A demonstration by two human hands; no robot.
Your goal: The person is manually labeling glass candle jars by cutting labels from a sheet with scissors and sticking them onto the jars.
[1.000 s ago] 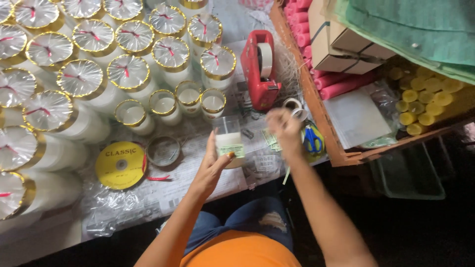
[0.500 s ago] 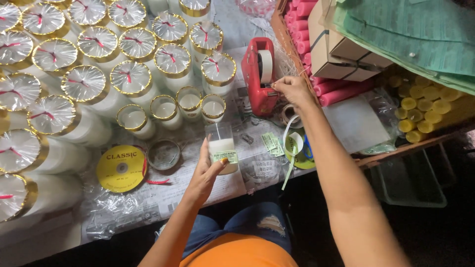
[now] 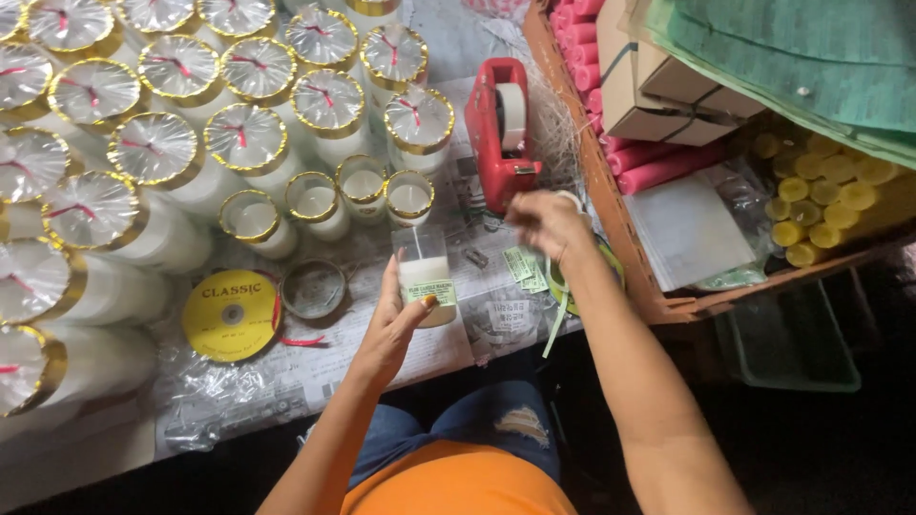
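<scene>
Rows of wrapped candles (image 3: 153, 148) with gold rims fill the left of the newspaper-covered table (image 3: 382, 367), and a red tape dispenser (image 3: 501, 133) stands at its right edge. The left hand (image 3: 396, 324) is clamped around a glass candle (image 3: 425, 277) (white wax, green label facing up), held upright just above the table near three small open candles (image 3: 363, 191). The right hand (image 3: 546, 224), blurred, hovers just below the dispenser with fingers curled together; whether it pinches anything cannot be told.

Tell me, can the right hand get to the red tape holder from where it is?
Probably yes. The right hand hangs just in front of the red tape holder, with only bare newspaper between them. The left hand holds the candle glass, off to the side.
</scene>
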